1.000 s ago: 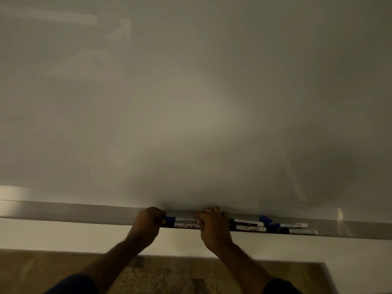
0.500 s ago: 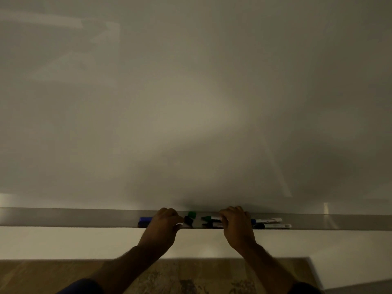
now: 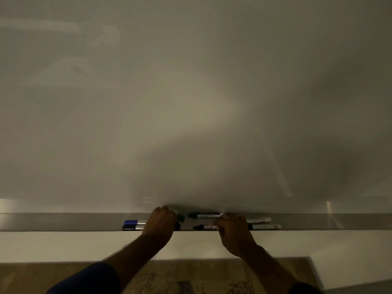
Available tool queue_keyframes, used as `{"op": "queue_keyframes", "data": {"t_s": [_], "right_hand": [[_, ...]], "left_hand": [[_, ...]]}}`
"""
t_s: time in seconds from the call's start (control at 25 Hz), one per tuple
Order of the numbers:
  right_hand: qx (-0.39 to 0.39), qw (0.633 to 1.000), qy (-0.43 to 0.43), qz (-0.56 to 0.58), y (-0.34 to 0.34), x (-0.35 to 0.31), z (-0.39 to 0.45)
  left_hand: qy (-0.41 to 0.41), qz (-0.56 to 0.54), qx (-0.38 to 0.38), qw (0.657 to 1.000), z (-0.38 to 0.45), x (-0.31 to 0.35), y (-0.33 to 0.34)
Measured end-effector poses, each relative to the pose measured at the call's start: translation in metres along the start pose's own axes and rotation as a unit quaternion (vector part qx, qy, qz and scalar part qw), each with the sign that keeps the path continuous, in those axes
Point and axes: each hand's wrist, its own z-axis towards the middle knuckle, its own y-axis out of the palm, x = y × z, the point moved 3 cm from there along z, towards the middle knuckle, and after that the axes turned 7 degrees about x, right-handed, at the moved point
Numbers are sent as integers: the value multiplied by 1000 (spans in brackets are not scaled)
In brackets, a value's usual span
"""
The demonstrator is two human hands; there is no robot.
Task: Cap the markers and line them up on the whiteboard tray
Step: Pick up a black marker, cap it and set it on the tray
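both hands down on the marker tray

the whiteboard (image 3: 191, 92) fills nearly everything in front of the person, blank and dim, with faint reflections up in its left corner. along its bottom edge runs the long grey metal tray (image 3: 63, 222), and below that a pale wall strip and a wood-patterned floor (image 3: 31, 276).

the two forearms reach up from dark blue sleeves. the left hand (image 3: 160, 223) sits curled over the tray with knuckles up, covering the middle of two markers that lie side by side; whether it is actually gripping them or just resting on them i cannot tell. the right hand (image 3: 234, 232) is likewise curled over the front edge of the tray, fingertips (image 3: 216, 227) pinched down onto the barrel of the black-tipped marker (image 3: 204, 227), though how firmly it holds is not clear.

all the markers lie flat in the tray, lengthwise. sticking out left of the left hand are a blue-capped marker (image 3: 134, 222) at the back and a black-capped marker (image 3: 132, 227) just in front of it, touching or nearly so. between the hands, a green-capped marker (image 3: 203, 215) lies along the back of the tray. a small green piece (image 3: 181, 218) and a dark one (image 3: 177, 225) show at the right edge of the left hand. right of the right hand, two white barrels poke out: one at the back (image 3: 258, 220) and one at the front (image 3: 267, 227).
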Motion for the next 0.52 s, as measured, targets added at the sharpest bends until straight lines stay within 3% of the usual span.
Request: {"op": "queue_keyframes", "data": {"t_s": [0.32,0.52], "right_hand": [[-49,998,-36,12,-7,20,2],[-2,996,-47,70,-32,19,13]], "left_hand": [[30,-12,37,999,0,5,-10],[42,-65,115,990,-9,2,-35]]}}
